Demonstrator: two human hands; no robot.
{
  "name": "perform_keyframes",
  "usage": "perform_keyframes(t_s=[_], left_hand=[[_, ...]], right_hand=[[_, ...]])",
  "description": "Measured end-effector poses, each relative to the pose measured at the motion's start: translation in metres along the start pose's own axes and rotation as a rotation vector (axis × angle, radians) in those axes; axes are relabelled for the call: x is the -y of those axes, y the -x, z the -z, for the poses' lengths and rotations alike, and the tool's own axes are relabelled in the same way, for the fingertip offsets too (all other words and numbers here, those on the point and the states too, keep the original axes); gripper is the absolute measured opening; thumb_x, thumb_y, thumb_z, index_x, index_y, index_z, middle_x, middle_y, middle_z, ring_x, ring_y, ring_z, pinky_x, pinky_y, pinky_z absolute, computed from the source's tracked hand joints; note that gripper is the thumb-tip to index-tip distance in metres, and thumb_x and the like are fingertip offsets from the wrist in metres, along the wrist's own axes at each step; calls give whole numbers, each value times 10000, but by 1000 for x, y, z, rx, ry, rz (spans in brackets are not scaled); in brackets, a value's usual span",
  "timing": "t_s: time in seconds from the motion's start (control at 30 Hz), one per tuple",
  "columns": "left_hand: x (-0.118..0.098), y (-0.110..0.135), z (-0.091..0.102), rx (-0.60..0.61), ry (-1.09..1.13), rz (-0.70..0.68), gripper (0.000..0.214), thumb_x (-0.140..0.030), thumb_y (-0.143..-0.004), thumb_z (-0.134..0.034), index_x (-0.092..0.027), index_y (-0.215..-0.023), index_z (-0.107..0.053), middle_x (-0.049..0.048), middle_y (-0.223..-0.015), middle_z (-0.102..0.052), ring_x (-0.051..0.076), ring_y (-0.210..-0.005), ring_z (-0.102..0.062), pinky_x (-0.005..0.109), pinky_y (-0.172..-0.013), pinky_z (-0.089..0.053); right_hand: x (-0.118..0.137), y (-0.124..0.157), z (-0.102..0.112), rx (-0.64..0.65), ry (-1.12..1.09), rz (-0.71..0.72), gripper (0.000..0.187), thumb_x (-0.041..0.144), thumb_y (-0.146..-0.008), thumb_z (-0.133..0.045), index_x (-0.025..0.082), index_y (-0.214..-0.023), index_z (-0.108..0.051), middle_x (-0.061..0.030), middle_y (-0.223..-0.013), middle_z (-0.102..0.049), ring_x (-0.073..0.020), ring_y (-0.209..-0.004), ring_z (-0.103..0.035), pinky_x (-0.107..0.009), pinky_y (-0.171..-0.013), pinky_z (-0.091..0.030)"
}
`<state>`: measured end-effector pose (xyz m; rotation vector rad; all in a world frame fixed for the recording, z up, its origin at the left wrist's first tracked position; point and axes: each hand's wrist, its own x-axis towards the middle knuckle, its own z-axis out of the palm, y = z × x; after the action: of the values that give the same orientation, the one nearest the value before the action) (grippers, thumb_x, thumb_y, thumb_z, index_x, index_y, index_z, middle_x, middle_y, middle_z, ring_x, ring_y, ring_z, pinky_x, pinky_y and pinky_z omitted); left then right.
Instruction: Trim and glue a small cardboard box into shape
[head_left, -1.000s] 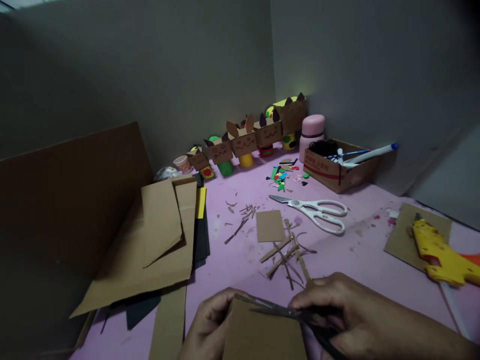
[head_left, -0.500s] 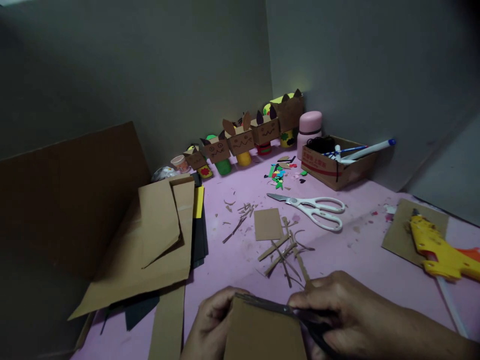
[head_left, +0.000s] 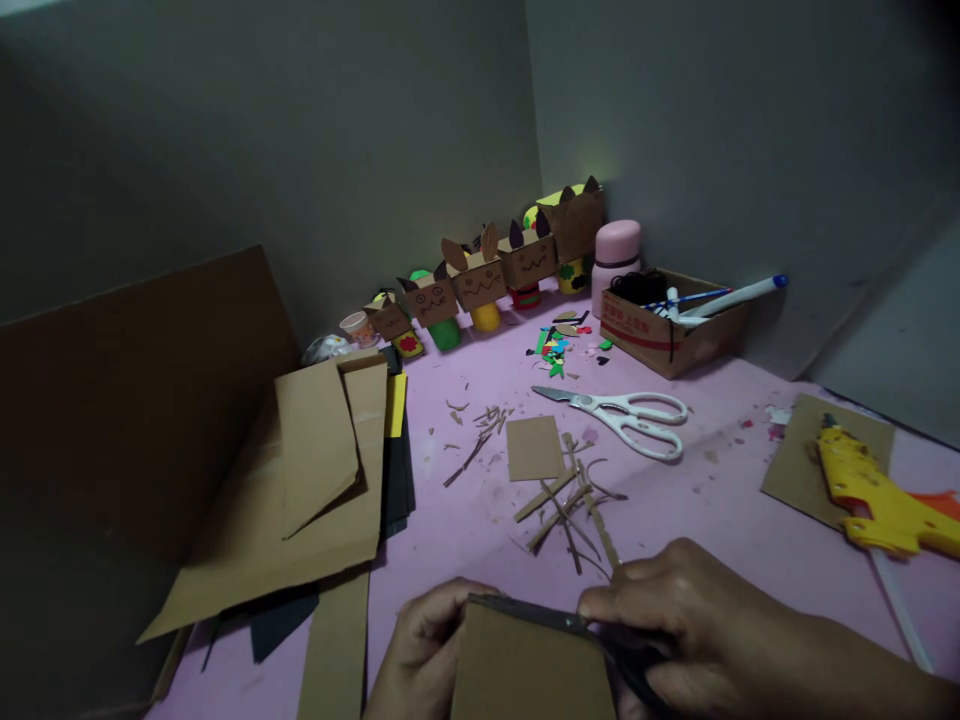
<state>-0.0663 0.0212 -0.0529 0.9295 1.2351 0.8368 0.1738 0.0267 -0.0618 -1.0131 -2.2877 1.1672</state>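
Note:
My left hand [head_left: 420, 645] grips the left edge of a brown cardboard piece [head_left: 529, 668] at the bottom of the view. My right hand [head_left: 679, 625] is closed on dark scissors [head_left: 559, 622]; their blades lie together along the top edge of that cardboard. Thin cardboard strips [head_left: 570, 510] lie scattered just beyond my hands, with a small cardboard square [head_left: 534, 448] behind them.
White scissors [head_left: 619, 410] lie mid-table on the pink surface [head_left: 697, 510]. A yellow glue gun [head_left: 874, 495] rests on cardboard at right. Cardboard sheets [head_left: 300, 480] are stacked at left. Box-headed figures [head_left: 480, 285], a pink bottle [head_left: 616, 255] and a box of pens [head_left: 675, 320] line the back.
The scissor blades, apart a second ago, have closed along the cardboard's top edge. The view has drifted slightly; my hands stay in place.

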Motion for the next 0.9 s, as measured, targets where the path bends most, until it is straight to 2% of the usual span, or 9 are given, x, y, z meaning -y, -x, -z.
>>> perform_keyframes(t_s=[0.1,0.2,0.3,0.37,0.53,0.73,0.9], left_hand=[[0,2,-3,-59,10,-11,317,-513,-471,-876,-241,-597,-773,-40,-552,-651,93,-536,-492,200,-555,-402],[1,2,-5,-79,9,-26,350,-516,-431,-886,-231,-604,-779,-22,-568,-668,114,-563,-522,208,-557,-409],[0,2,-5,-87,-16,-47,373,-534,-438,-878,-218,-609,-779,-12,-578,-674,122,-583,-533,210,-562,-408],[-1,2,-5,-67,-27,-52,393,-563,-455,-861,-207,-595,-769,-13,-566,-663,116,-574,-521,205,-554,-398],[-5,3,-6,-14,7,-26,430,-574,-404,-872,-234,-654,-795,-9,-606,-694,131,-610,-561,211,-580,-422],[-5,3,-7,34,-62,-49,354,-544,-530,-841,-211,-638,-788,3,-590,-701,132,-591,-560,210,-575,-430],[-3,2,-6,108,-90,-25,352,-516,-554,-839,-182,-658,-795,15,-537,-660,142,-582,-541,220,-557,-414]], right_hand=[[-3,2,-2,-18,5,30,143,118,-671,-734,198,-784,-698,1,-672,-696,-165,-629,-639,-250,-540,-419],[-4,3,-4,-29,37,74,198,78,-665,-664,191,-824,-693,-11,-686,-701,-169,-627,-640,-255,-547,-422],[0,3,-1,14,82,14,341,29,-637,-627,204,-921,-696,-23,-779,-722,-193,-708,-668,-271,-611,-441],[5,2,1,45,105,-38,389,32,-632,-642,228,-964,-695,-23,-826,-725,-211,-757,-675,-283,-638,-437],[13,2,6,37,122,-92,358,80,-619,-713,246,-936,-701,-25,-830,-712,-227,-768,-657,-291,-629,-402],[13,-1,6,39,82,-104,289,77,-578,-759,223,-819,-692,15,-732,-673,-169,-670,-595,-243,-552,-328],[12,-1,4,49,121,-92,359,189,-610,-805,265,-949,-716,-5,-794,-687,-200,-720,-615,-271,-612,-379]])
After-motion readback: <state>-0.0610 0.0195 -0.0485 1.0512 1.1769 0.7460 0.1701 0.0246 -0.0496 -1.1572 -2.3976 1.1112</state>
